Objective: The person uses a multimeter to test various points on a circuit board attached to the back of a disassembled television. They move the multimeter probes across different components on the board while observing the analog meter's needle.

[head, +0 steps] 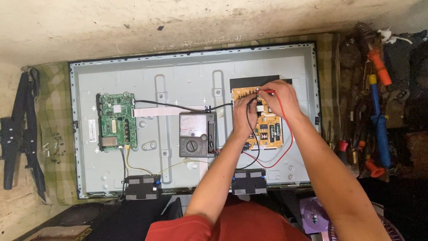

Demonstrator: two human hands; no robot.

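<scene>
Head view of an opened flat-panel television [178, 89] lying back-side up on a checked cloth. The right hand [281, 99] pinches a red test probe [266, 91] near its tip end; the left hand [243, 117] grips what appears to be the black probe, mostly hidden by the fingers. Both tips rest at the upper edge of the tan power board [267, 127], right of centre on the panel. The red probe's long axis runs roughly left–right, tip toward the left. Probes are judged light, stiff and slender, best held pen-fashion on the insulated shaft; the board is judged rigid but fragile. Red and black leads [285, 151] trail, limp, to the analogue multimeter [197, 134] lying beside the board.
</scene>
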